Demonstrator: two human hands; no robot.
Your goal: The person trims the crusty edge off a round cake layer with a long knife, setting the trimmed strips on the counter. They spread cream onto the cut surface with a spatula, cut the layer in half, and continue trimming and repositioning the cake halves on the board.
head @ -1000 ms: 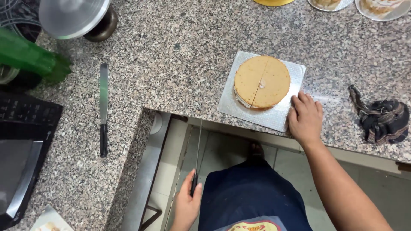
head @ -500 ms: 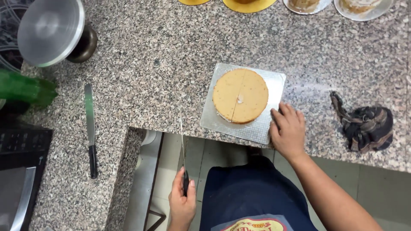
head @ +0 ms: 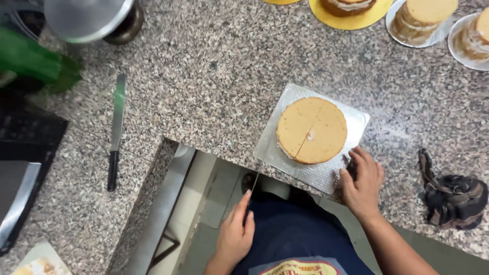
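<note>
A round tan cake [head: 311,130] with a cut line across its top sits on a square silver board [head: 351,122] at the edge of the granite counter [head: 214,76]. My right hand [head: 361,182] rests on the board's near right corner, fingers spread on it. My left hand [head: 235,231] is below the counter edge, gripping the dark handle of a thin long knife [head: 255,179] whose blade points up toward the board's near left edge.
A long flat spatula knife [head: 115,130] lies on the counter at left. A metal bowl [head: 89,18], a green object [head: 35,61] and a dark device [head: 25,153] are at far left. Other cakes on boards [head: 351,10] [head: 420,20] stand at the back; a dark cloth [head: 453,196] lies right.
My left hand has risen with the thin knife, bringing its tip up to the board's near edge. The view has shifted; my right hand stays on the board's corner.
</note>
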